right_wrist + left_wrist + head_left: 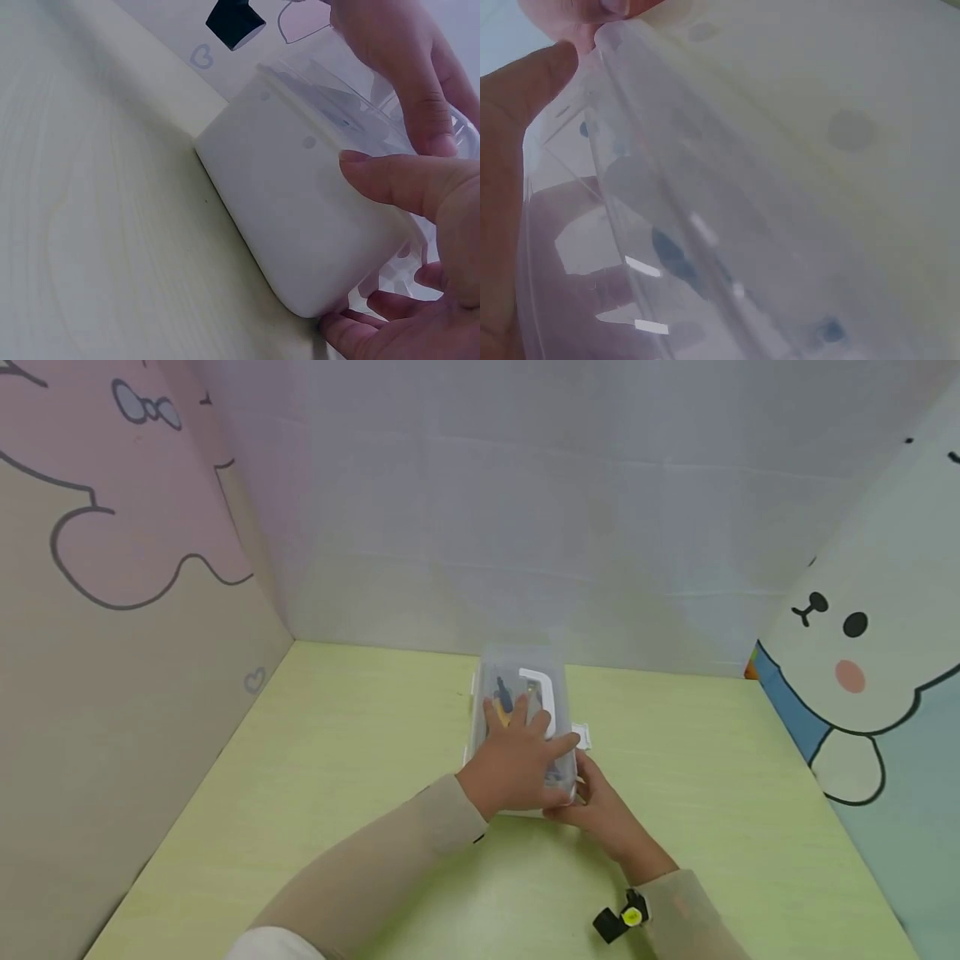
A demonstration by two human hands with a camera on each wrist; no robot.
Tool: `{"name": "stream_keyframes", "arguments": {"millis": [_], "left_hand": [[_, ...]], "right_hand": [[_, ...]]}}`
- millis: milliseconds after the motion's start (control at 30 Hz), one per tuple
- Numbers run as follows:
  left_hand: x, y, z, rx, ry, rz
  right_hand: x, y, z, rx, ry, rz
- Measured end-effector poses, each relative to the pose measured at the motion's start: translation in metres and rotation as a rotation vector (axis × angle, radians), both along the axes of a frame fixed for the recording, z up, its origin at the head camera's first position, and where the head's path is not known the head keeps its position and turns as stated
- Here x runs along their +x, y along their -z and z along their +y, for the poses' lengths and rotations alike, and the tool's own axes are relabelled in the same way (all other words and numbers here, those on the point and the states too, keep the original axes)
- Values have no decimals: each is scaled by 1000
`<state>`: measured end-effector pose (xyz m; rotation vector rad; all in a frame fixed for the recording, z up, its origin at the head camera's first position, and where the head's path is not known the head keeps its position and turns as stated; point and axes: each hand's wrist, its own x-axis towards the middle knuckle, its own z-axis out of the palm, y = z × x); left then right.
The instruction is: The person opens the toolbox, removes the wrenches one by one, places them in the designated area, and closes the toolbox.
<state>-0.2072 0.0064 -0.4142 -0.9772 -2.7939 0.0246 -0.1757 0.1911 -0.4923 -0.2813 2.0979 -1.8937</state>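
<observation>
A plastic storage box with white walls and a clear lid sits on the table. My left hand lies spread over the lid, fingers fanned out and pointing away from me. The right hand holds the box at its near right corner. In the right wrist view its thumb lies along the near wall, while the other fingers bend round the side and reach the bottom edge. A white handle lies on the lid. Beneath the clear plastic show a dark blue slim item and something yellow.
A white side latch sticks out from the box's right side. The pale yellow-green table runs back to a light wall. Cartoon-printed panels stand at the left and right. A black wrist camera hangs beside the right sleeve.
</observation>
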Motion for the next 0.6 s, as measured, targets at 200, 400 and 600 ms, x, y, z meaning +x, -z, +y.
{"name": "stream_keyframes", "arguments": {"millis": [200,400,600], "left_hand": [[1,0,-1,-41,26,36],[-2,3,-3,-45,43,43],[-3,2,-7,-18,66,56]], "right_hand": [[0,-1,-1,-3,-7,10],[-1,0,-2,1,-10,32],[-2,0,-3,14,6,24]]}}
